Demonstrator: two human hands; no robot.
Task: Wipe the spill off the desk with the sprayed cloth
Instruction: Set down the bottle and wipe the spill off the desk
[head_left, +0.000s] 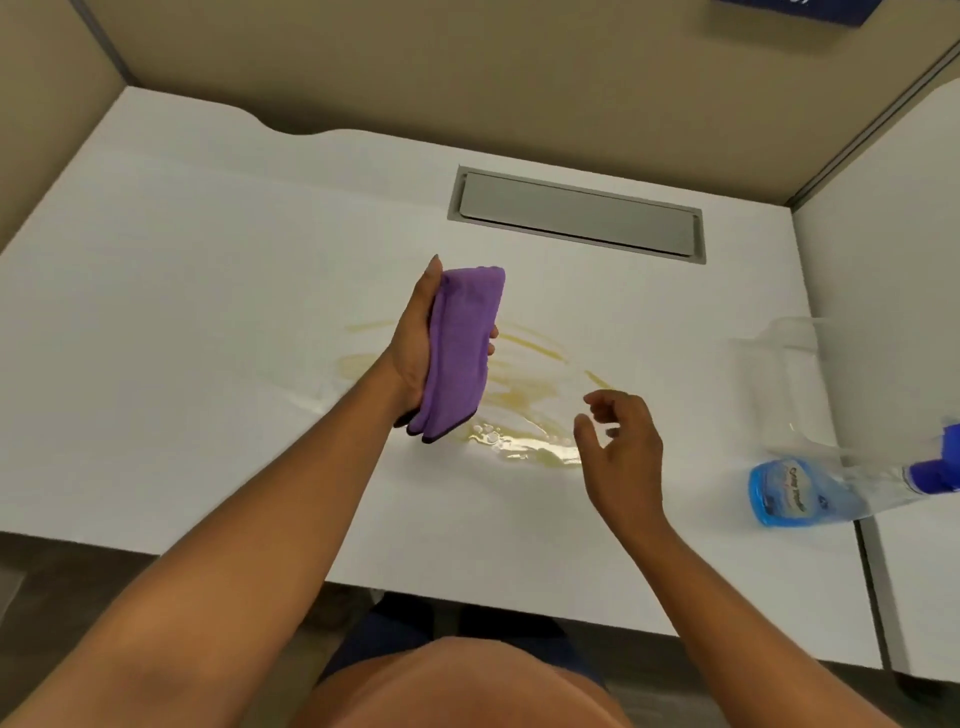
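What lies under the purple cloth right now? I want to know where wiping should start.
The purple cloth, held above the white desk by the left hand, hangs over the yellowish spill. Streaks and bubbles show around it; the patch directly behind cloth and hand is hidden.

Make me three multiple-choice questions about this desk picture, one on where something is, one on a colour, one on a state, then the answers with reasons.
1. Where is the spray bottle?
A. at the desk's right edge
B. on the grey hatch
C. in the left hand

2. What colour is the cloth?
A. green
B. purple
C. white

3. What is the state of the spill?
A. wiped away
B. covered by the cloth
C. still wet on the desk

Answers: 1 A, the bottle lies at the right edge of the desk, away from both hands. 2 B, the folded cloth in the left hand is purple. 3 C, yellowish liquid shows under the lifted cloth, while the right hand is open and empty.
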